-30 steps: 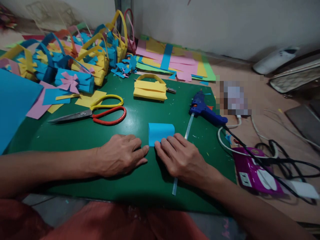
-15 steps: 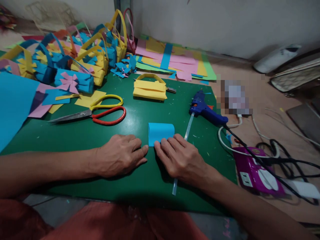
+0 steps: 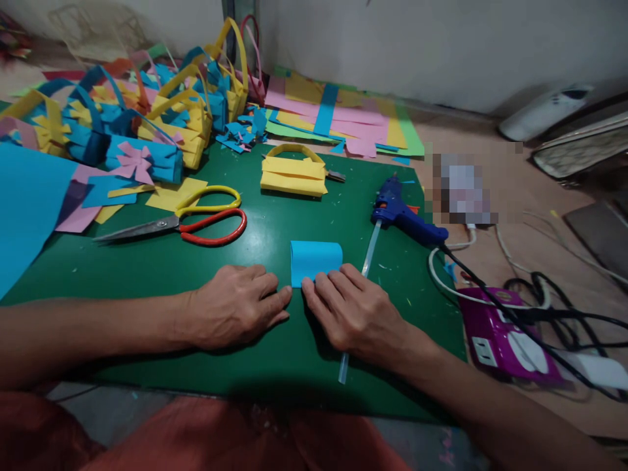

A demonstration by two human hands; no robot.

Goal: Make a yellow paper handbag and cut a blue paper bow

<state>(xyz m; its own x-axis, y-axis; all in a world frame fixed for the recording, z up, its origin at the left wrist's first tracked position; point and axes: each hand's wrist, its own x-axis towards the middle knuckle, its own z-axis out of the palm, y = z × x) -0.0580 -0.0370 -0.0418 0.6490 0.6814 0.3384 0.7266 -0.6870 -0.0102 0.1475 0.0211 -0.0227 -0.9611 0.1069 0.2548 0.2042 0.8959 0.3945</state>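
A piece of light blue paper (image 3: 314, 258), bent over into a rounded fold at its right end, lies on the green board (image 3: 196, 356). My right hand (image 3: 350, 307) rests on its lower right edge, fingers curled and pressed down on it. Just left of the paper, my left hand (image 3: 243, 304) lies on the board with fingers loosely closed together; nothing shows in them and they stay apart from the paper. A clear glue stick (image 3: 371, 248) runs from the blue glue gun (image 3: 405, 216) down beneath my right hand, which hides part of it.
Scissors (image 3: 213, 219) with yellow and red handles lie left of the paper. A small yellow paper bag (image 3: 293, 175) is beyond it. Finished paper bags (image 3: 144, 157) crowd the back left, coloured sheets (image 3: 353, 118) the back. A purple power strip (image 3: 507, 340) and cables sit right.
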